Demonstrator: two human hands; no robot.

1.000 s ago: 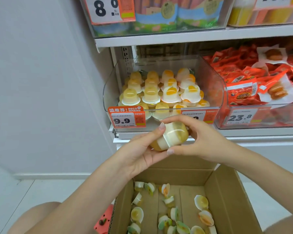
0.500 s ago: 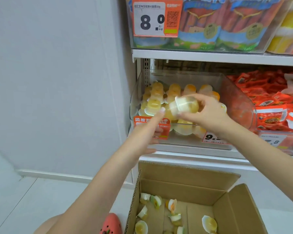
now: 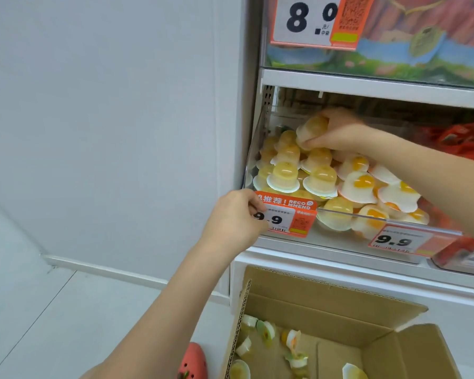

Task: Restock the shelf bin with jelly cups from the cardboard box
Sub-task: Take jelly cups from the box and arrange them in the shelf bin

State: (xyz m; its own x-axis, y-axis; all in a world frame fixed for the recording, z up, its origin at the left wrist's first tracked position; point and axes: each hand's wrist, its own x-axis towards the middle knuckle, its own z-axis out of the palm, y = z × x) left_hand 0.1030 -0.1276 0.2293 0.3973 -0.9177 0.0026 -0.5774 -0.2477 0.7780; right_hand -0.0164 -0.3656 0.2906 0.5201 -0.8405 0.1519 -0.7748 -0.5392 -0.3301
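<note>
Two tags (image 3: 286, 218): both read "9.9"; left one added "RECOMMEND"
Right hand (image 3: 340, 131): gripped jelly cup (image 3: 311, 129) over shelf bin (image 3: 340, 213), 12 o'clock
Left hand (image 3: 234, 218): pinched left tag, 9 o'clock

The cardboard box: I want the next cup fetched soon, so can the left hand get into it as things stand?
Probably yes. The left hand only holds the bin's front edge by the price tag, and the cardboard box sits open-topped below it, nothing between.

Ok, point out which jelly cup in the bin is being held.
The yellow jelly cup raised above the back rows, pinched in the right hand; all others rest in the bin.
</note>
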